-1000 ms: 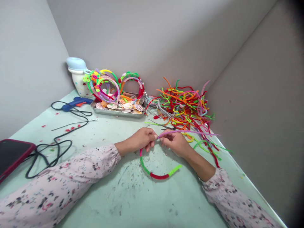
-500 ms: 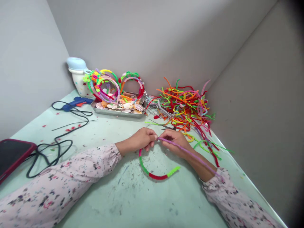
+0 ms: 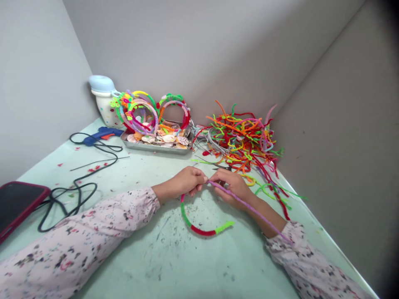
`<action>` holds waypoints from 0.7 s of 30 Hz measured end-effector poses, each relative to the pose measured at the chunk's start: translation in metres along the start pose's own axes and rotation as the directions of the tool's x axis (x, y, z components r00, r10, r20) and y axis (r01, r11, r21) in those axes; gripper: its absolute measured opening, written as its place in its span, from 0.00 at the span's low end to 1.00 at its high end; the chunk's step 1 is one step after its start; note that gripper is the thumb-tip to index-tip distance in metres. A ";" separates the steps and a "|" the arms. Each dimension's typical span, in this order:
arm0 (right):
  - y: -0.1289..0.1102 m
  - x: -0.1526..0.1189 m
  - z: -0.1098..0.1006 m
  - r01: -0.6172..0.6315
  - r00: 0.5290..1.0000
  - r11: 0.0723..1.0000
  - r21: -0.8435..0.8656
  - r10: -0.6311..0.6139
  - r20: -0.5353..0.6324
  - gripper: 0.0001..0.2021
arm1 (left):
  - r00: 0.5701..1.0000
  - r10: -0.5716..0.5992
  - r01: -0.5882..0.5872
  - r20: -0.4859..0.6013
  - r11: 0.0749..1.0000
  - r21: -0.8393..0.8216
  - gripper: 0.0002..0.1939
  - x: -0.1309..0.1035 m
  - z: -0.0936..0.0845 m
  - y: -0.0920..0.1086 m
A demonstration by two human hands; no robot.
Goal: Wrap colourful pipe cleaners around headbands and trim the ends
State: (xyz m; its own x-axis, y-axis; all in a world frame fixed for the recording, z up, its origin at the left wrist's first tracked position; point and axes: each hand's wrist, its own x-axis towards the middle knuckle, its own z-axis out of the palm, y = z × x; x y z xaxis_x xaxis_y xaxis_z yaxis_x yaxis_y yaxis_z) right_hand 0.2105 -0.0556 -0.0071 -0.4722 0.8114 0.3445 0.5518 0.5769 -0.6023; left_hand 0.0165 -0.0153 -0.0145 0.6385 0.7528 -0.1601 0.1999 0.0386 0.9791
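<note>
Pale green table (image 3: 174, 274) surrounds a curved fuzzy band (image 3: 199, 231), its right edge (image 3: 326, 232) well beyond the band. Left hand (image 3: 190, 182) pinches the band; right hand (image 3: 230, 186) pinches a purple pipe cleaner (image 3: 249, 206).

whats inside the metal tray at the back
Seashells lie inside the metal tray, with colourful fuzzy hoops rising above them. The shells cover the tray's bottom; anything beneath them can't be seen.

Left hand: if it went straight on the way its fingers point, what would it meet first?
Probably the right hand, just across a narrow gap, with the purple pipe cleaner leading that way; the depth between them is hard to judge.
</note>
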 end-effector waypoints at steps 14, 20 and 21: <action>0.009 0.001 0.004 -0.466 0.882 0.681 0.565 0.406 0.239 0.10 | 0.997 0.007 -0.005 0.077 1.000 -0.022 0.07 -0.003 -0.002 0.004; 0.012 0.003 0.006 -0.526 0.846 0.637 0.563 0.459 0.271 0.06 | 0.997 0.005 -0.005 0.074 1.000 0.006 0.07 -0.003 -0.001 0.002; 0.012 0.003 0.006 -0.528 0.845 0.636 0.563 0.458 0.276 0.06 | 0.997 0.005 -0.006 0.073 1.000 0.009 0.07 -0.003 -0.001 0.002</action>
State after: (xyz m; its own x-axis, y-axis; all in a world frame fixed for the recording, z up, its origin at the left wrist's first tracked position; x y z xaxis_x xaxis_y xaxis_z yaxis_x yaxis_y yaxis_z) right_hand 0.2110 -0.0466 -0.0175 -0.3361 0.9238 -0.1834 0.2134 -0.1149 -0.9702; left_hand 0.0145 -0.0167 -0.0119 0.6921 0.7030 -0.1639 0.2029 0.0285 0.9788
